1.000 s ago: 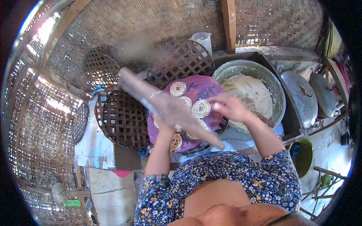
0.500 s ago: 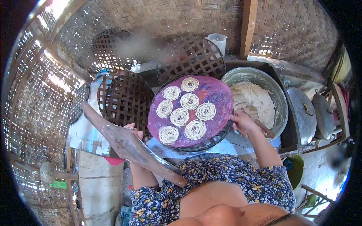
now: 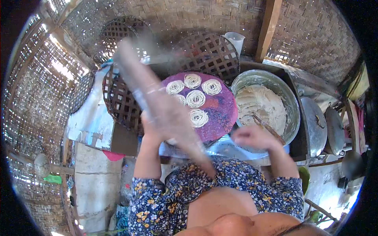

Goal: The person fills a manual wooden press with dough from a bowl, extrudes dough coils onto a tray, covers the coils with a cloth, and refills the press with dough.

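A long wooden tool [image 3: 165, 108], thick in the middle and blurred, slants across the view from the upper left to my chest. My left hand [image 3: 149, 126] grips it from behind, its fingers mostly hidden by the wood. Below the tool is a round tray with a purple surface [image 3: 220, 110], bearing several coiled nests of pale dough strands [image 3: 195, 99]; the wood covers its left part. Just off the tray's lower right edge is my right hand [image 3: 256, 138], apart from it, its fingers smeared by motion.
A large metal basin [image 3: 293, 94] of pale dough [image 3: 262, 106] stands to the right, with a stick [image 3: 269, 128] at its near side. Open-weave trays [image 3: 214, 53] lean behind and at the left. A plastic jug [image 3: 235, 40] stands at the back, metal lids [image 3: 314, 126] at the right.
The wooden tool has swung up and right over the tray, my left hand moving with it. The tray has turned counterclockwise. My right hand has let go of the tray's edge.
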`<action>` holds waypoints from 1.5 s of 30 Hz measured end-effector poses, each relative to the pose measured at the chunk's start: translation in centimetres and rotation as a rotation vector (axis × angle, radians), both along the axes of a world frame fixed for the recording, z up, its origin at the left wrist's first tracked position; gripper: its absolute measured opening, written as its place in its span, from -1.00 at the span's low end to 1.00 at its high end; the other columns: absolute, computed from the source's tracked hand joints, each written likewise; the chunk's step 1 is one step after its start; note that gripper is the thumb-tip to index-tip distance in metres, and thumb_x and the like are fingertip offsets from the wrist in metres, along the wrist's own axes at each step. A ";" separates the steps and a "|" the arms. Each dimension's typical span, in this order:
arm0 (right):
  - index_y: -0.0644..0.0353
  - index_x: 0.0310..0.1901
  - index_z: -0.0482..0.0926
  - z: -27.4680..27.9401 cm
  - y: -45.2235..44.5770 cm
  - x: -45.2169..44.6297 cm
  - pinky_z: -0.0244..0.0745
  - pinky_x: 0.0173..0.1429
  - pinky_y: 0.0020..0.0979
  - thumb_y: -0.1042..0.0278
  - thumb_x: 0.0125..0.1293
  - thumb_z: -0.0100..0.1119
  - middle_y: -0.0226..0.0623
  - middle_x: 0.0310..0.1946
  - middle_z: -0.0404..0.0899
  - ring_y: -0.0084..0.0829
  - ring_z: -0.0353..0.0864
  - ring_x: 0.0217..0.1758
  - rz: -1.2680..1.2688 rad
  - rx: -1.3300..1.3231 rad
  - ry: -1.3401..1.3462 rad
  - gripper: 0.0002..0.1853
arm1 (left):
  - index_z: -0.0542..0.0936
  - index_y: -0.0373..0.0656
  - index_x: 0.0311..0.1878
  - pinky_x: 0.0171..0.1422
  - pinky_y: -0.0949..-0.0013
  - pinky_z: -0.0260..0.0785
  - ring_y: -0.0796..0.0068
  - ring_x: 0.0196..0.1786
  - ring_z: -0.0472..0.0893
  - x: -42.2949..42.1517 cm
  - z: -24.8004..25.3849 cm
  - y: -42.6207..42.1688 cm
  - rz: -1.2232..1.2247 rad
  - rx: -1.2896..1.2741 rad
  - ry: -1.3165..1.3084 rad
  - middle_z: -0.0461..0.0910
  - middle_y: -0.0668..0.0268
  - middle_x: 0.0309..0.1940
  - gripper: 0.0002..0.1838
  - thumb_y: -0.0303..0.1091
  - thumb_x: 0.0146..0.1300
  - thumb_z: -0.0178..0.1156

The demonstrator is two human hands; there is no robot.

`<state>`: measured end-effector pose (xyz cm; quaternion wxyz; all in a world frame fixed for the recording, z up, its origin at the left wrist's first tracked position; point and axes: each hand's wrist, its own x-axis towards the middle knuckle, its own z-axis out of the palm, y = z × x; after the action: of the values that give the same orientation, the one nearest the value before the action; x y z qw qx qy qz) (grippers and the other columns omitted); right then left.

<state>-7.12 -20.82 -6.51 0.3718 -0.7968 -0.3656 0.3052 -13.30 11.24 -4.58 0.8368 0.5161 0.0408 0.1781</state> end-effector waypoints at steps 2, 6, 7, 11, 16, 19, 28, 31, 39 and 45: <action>0.28 0.02 0.46 6.9 0.9 0.4 0.36 0.07 -0.29 0.08 0.17 0.16 -0.15 -0.11 0.53 -0.30 0.49 -0.02 -0.184 0.304 -0.342 -0.51 | 0.52 -0.17 -0.31 -0.21 0.32 0.38 0.32 -0.32 0.56 1.9 4.0 -3.5 0.178 1.112 -0.430 0.54 0.29 -0.49 -0.78 -0.29 -0.02 0.20; 0.41 0.05 0.35 16.2 3.2 1.0 0.39 -0.02 -0.28 0.13 0.11 0.23 -0.03 -0.14 0.47 -0.19 0.48 -0.13 -0.359 0.613 -0.949 -0.41 | 0.52 -0.16 -0.47 -0.44 0.27 0.30 0.29 -0.51 0.55 5.4 9.3 -10.0 0.421 1.849 -0.860 0.52 0.27 -0.60 -0.84 -0.33 -0.16 0.15; 0.43 0.03 0.35 17.5 3.9 0.2 0.41 -0.06 -0.28 0.19 0.09 0.25 -0.02 -0.14 0.46 -0.16 0.48 -0.15 -0.393 0.575 -1.195 -0.43 | 0.53 -0.16 -0.47 -0.43 0.26 0.32 0.26 -0.51 0.56 5.7 10.3 -10.6 0.357 1.860 -0.814 0.53 0.26 -0.60 -0.85 -0.33 -0.16 0.15; 0.38 -0.11 0.44 18.8 4.6 -3.2 0.44 -0.25 -0.31 0.47 -0.04 0.28 -0.08 -0.29 0.50 -0.12 0.49 -0.34 -0.231 0.506 -1.832 -0.59 | 0.58 -0.14 -0.50 -0.40 0.22 0.41 0.19 -0.47 0.60 5.8 13.7 -10.7 -0.068 1.854 -0.678 0.57 0.18 -0.59 -0.86 -0.33 -0.19 0.17; 0.17 -0.16 0.34 17.7 2.5 -5.9 0.38 -0.37 -0.47 0.53 -0.10 0.27 -0.31 -0.45 0.47 -0.46 0.46 -0.49 -0.111 0.682 -0.977 -0.58 | 0.51 -0.12 -0.52 -0.41 0.17 0.42 0.13 -0.46 0.59 2.6 14.5 -10.3 -0.462 2.006 -0.447 0.54 0.16 -0.62 -0.85 -0.34 -0.25 0.20; 0.16 -0.03 0.23 17.6 0.3 -5.4 0.34 -0.39 -0.54 0.55 -0.07 0.24 -0.37 -0.47 0.43 -0.56 0.43 -0.50 -0.338 0.830 -0.738 -0.47 | 0.51 -0.13 -0.51 -0.40 0.17 0.43 0.12 -0.46 0.58 1.8 14.8 -9.6 -0.265 1.975 -0.679 0.53 0.17 -0.63 -0.85 -0.37 -0.26 0.20; 0.18 0.00 0.22 14.1 -9.8 -3.1 0.38 -0.22 -0.44 0.52 0.07 0.04 -0.25 -0.44 0.43 -0.45 0.44 -0.35 -0.907 1.227 -0.737 -0.58 | 0.59 -0.18 -0.23 -0.13 0.30 0.49 0.38 -0.26 0.64 7.3 11.9 -0.4 -0.362 1.083 -0.433 0.63 0.19 -0.30 -0.69 -0.30 -0.09 0.34; 0.18 -0.08 0.25 12.5 -8.4 -2.9 0.42 -0.18 -0.37 0.50 0.09 0.00 -0.22 -0.43 0.44 -0.39 0.45 -0.30 -1.062 1.579 -0.819 -0.68 | 0.49 -0.28 -0.05 -0.02 0.31 0.47 0.42 -0.13 0.58 7.6 9.5 -2.2 -0.874 0.452 -0.328 0.58 0.17 -0.15 -0.48 -0.55 -0.17 0.41; 0.22 -0.17 0.43 5.1 -1.3 -3.3 0.39 0.09 -0.25 0.34 0.21 0.05 -0.14 -0.17 0.50 -0.27 0.48 -0.01 -0.897 1.800 -0.050 -0.80 | 0.54 -0.01 -0.13 0.21 -0.24 0.24 -0.14 0.26 0.25 8.8 6.4 -11.2 -0.707 -0.105 -0.877 0.41 0.19 0.02 -0.61 -0.42 -0.11 0.37; 0.24 0.02 0.45 -8.8 -11.2 3.7 0.43 0.05 -0.25 0.15 0.10 0.23 -0.05 -0.12 0.53 -0.25 0.54 -0.03 -0.725 -0.088 -0.593 -0.52 | 0.43 0.11 -0.07 0.21 -0.27 0.20 -0.13 0.21 0.30 5.6 3.5 -7.7 -0.317 0.141 -0.729 0.32 0.32 -0.07 -0.68 -0.16 0.10 0.20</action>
<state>-3.38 -31.98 -15.27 0.2997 -0.9410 -0.1407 -0.0699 -7.68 3.55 -1.11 0.7760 0.4751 -0.3512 0.2208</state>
